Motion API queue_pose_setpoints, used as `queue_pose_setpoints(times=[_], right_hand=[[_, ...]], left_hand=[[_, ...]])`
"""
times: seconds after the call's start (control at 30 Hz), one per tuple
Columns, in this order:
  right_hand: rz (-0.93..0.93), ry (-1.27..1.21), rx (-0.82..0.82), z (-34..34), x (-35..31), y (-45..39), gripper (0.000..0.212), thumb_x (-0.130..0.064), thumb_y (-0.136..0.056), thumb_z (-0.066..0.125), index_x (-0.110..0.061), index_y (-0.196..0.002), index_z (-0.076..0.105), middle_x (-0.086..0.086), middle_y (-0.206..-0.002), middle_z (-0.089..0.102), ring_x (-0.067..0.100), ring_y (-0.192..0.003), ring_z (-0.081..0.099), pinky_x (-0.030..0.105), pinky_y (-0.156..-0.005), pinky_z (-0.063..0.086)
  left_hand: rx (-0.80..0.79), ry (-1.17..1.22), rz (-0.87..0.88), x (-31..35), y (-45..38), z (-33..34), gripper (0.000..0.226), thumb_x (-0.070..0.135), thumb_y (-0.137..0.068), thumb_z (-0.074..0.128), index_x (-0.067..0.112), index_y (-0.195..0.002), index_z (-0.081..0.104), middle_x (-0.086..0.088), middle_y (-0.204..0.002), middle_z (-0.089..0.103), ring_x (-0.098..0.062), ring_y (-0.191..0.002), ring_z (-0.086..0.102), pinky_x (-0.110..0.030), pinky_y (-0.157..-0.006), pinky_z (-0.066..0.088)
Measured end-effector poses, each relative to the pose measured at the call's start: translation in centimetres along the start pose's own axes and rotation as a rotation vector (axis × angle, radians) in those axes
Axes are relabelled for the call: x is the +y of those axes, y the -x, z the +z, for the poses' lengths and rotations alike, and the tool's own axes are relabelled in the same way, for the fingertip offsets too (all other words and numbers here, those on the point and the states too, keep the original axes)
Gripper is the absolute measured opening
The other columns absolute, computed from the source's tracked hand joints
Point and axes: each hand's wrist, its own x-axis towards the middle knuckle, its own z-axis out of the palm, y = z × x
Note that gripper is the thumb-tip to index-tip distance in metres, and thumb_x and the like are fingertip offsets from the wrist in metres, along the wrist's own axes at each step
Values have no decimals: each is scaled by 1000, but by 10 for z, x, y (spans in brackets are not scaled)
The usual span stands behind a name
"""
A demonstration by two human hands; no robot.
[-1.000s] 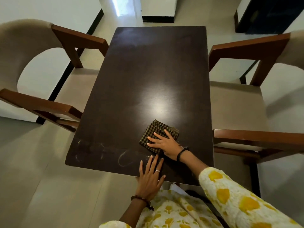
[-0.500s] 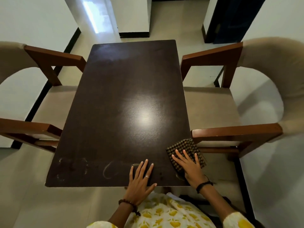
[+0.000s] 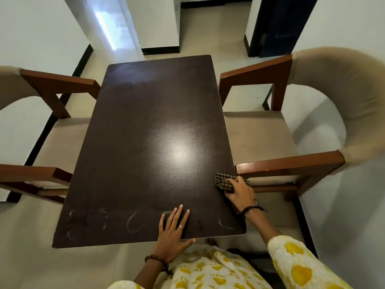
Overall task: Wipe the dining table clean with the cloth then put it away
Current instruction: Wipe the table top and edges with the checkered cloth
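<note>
Dark brown, faintly speckled top: the dining table (image 3: 145,132), rectangular, with a bright glare patch near the middle. Pale ring-shaped chalky marks (image 3: 135,224) run in a row along the near edge. Wooden-armed chairs with beige padding flank it, left chair (image 3: 48,130) and right chair (image 3: 291,132). Beige tile floor, white walls with black skirting, a dark doorway (image 3: 281,26) at far right.

The cloth (image 3: 224,181), small checked weave in dark green and tan, is bunched up at the table's right edge, near the right chair's arm. Right hand (image 3: 239,190) has its fingers closed over it. Left hand (image 3: 173,230) lies flat on the table near the front edge, fingers spread, holding nothing, ring on one finger.
</note>
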Motion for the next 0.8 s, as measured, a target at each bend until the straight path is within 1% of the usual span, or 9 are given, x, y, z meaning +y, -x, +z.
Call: queue_pose_setpoints(times=[0.13,0.2,0.37,0.5,0.57,0.67,0.73,0.8], right_hand=[[264,-251,83,8,0,7,38,-31,-78,69,-7,-105,55,14,-111,63,32,-104,58,39,-86,47],[336,-262,100,13,-9,13,42,-33,-78,69,-5,-106,53,15,-113,63,33,-106,57,39,-87,45],[370,-250,23,30,-38,25,48,-36,-80,67,-5,-113,50,16,-118,60,33,-110,56,39,-90,44],[304,-302,-68,44,-62,31,48,-32,-81,66,-6,-117,48,13,-124,56,28,-117,51,34,-95,39],[283,-315,-85,41,-62,31,45,-29,-81,66,-6,-115,49,12,-124,55,28,-117,50,32,-94,40],[336,-315,-13,32,-46,29,43,-26,-80,68,-4,-112,49,14,-119,57,31,-111,54,37,-88,44],[417,-345,68,27,-36,28,46,-24,-80,69,-3,-115,48,18,-119,58,35,-108,55,42,-88,48],[480,-335,100,27,-35,27,50,-25,-80,69,-2,-118,45,21,-120,58,38,-109,55,44,-89,47]], left_hand=[[-4,4,11,0,0,1,85,75,-81,29,23,-146,16,1,-155,-1,-18,-140,6,-48,-108,3],[-2,12,14,1,0,0,84,75,-81,29,22,-146,16,1,-155,-1,-18,-140,7,-47,-109,3],[-13,17,16,-2,2,-2,80,73,-83,26,23,-146,16,2,-155,-4,-18,-139,9,-46,-108,3],[-7,26,21,-2,2,0,78,71,-84,27,24,-146,16,2,-155,-1,-18,-139,11,-47,-108,5],[-3,24,34,-3,2,0,78,71,-84,28,24,-146,16,2,-155,0,-18,-139,12,-47,-108,5],[-8,20,46,-6,3,0,78,69,-85,26,23,-146,14,2,-155,-2,-18,-139,12,-46,-108,3],[-3,43,12,-12,8,-1,78,69,-85,28,23,-146,14,2,-155,-3,-18,-140,8,-46,-108,3],[15,52,-32,-23,15,-2,77,69,-86,29,23,-146,15,3,-155,-1,-17,-140,5,-46,-109,2]])
